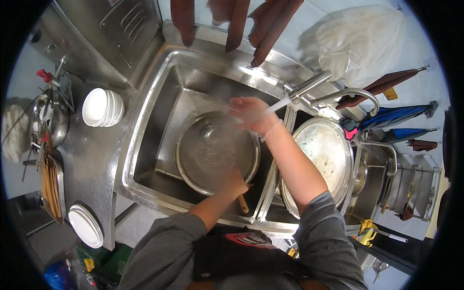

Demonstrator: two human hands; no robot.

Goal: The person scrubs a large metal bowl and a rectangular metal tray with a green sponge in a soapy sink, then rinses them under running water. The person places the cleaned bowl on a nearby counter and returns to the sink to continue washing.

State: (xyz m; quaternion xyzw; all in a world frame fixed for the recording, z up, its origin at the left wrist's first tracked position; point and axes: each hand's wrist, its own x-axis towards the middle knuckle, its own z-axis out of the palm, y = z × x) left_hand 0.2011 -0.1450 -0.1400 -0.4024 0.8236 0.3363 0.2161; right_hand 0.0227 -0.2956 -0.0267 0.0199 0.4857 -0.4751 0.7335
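Observation:
A large round metal pan (217, 152) lies in the left basin of a stainless steel sink (172, 108). My left hand (233, 179) is over the pan's near rim, blurred by haze, beside a wooden handle (243, 204) that sticks out towards me. What its fingers hold cannot be made out. My right hand (252, 114) is raised above the pan's far right side, with fingers apart and nothing seen in it. Water from a metal faucet (310, 85) runs onto this hand near the wrist.
A large round vessel of foamy liquid (320, 163) sits over the adjoining basin. White bowls (103, 107) and white plates (86, 225) are stacked on the left counter (90, 156). Brown cloths (237, 25) hang above the sink's back edge. A second faucet (348, 93) arches nearby.

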